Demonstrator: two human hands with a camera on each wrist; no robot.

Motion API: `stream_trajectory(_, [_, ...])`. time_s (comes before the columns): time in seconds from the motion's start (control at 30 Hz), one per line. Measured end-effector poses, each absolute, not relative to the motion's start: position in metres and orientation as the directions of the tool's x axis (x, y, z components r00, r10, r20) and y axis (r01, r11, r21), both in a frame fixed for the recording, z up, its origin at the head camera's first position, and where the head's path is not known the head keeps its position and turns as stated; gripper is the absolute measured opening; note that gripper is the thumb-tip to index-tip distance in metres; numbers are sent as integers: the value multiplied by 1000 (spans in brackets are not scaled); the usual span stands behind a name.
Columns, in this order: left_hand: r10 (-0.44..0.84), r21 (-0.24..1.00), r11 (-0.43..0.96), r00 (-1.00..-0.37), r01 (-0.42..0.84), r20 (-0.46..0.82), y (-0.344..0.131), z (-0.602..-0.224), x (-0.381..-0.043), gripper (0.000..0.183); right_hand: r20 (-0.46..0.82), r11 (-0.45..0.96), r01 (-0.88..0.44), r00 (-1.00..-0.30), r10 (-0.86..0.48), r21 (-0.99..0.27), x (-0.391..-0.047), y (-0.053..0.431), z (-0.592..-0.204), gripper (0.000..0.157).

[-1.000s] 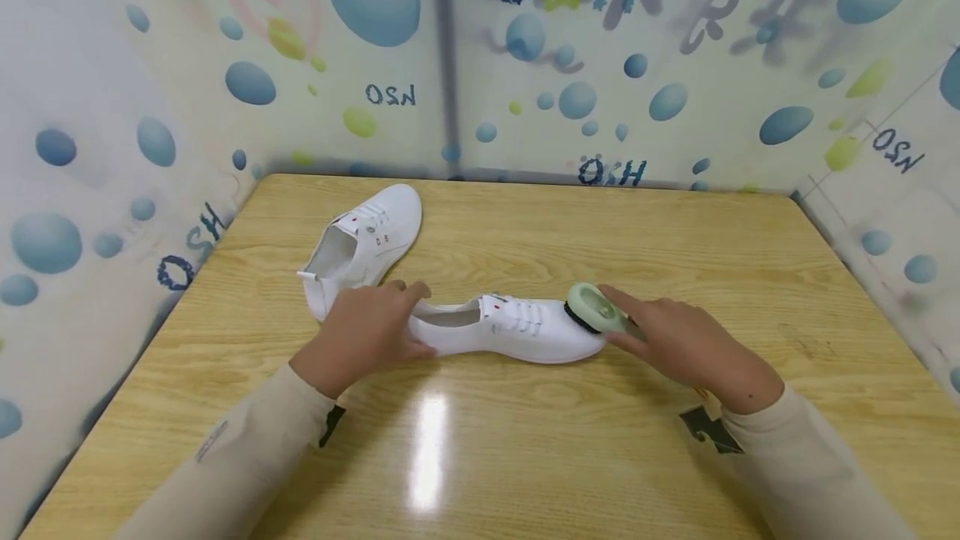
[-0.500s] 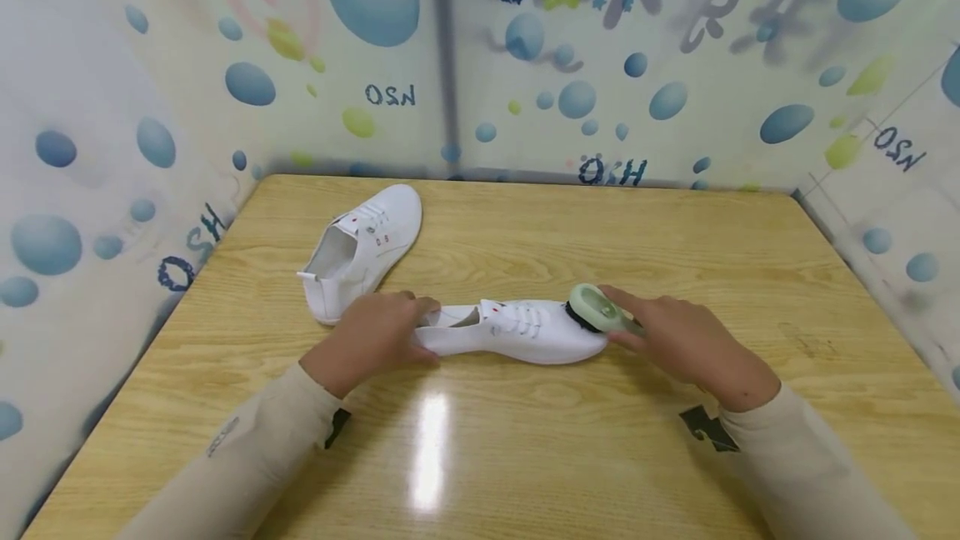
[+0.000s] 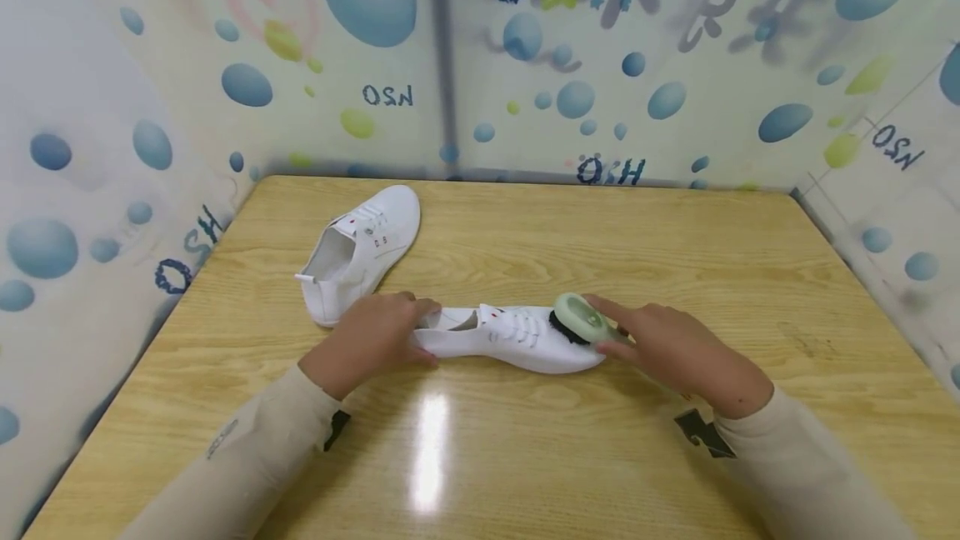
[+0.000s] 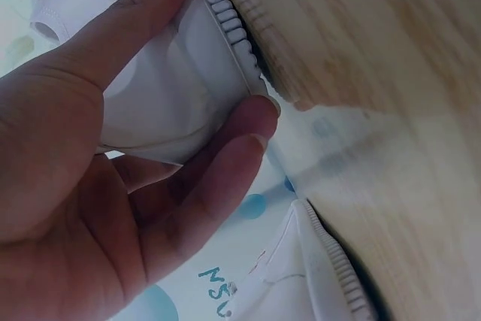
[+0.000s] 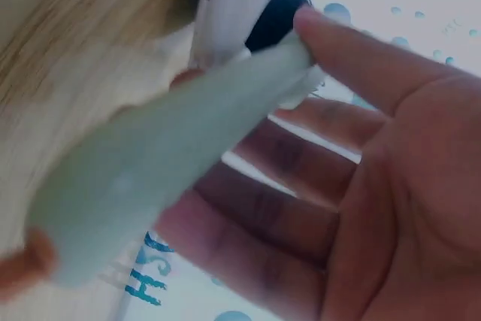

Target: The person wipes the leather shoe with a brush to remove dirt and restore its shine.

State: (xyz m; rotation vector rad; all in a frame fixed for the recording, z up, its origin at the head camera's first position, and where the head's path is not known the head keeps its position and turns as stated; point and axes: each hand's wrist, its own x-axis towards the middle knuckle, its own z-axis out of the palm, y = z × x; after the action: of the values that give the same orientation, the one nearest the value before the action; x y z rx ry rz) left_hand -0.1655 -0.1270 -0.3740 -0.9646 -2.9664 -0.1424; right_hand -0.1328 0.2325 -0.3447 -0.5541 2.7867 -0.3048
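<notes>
A white lace-up shoe (image 3: 517, 340) lies on the table with its toe to the right. My left hand (image 3: 375, 336) grips its heel; in the left wrist view the thumb is on one side of the heel (image 4: 176, 80) and the fingers are on the other. My right hand (image 3: 678, 348) holds a pale green brush (image 3: 581, 317) by its handle (image 5: 173, 148). The brush's black bristles (image 5: 278, 16) rest on the upper near the toe, just ahead of the laces.
The matching white shoe (image 3: 363, 252) stands behind my left hand, toe pointing away. Beneath everything is a wood-grain table (image 3: 540, 465). Walls printed with blue and green drops (image 3: 573, 98) rise at the table's back and sides.
The brush in my right hand has moved a little left and nearer to me over the toe, towards the laces. The left hand's grip shifted slightly right early on; the shoe's toe tipped slightly nearer.
</notes>
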Motion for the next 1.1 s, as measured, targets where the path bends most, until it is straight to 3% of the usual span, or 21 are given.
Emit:
stream_trajectory(0.17, [585, 86, 805, -809, 588, 51, -126, -374, -165, 67, -254, 923, -316, -895, -367, -219, -132, 238, -340, 63])
stream_trajectory(0.47, [578, 87, 811, -815, 578, 31, -125, -373, -164, 67, -224, 877, -405, -858, -462, -259, -129, 239, -340, 64])
stream_trajectory(0.87, [578, 78, 812, -815, 579, 36, -125, -375, -165, 68, -222, 916, -367, -891, -396, -163, -122, 236, -336, 63])
stream_trajectory(1.1, [574, 88, 814, -818, 575, 36, -126, -376, -165, 67, -217, 894, -403, -871, -440, -195, -120, 229, -336, 63])
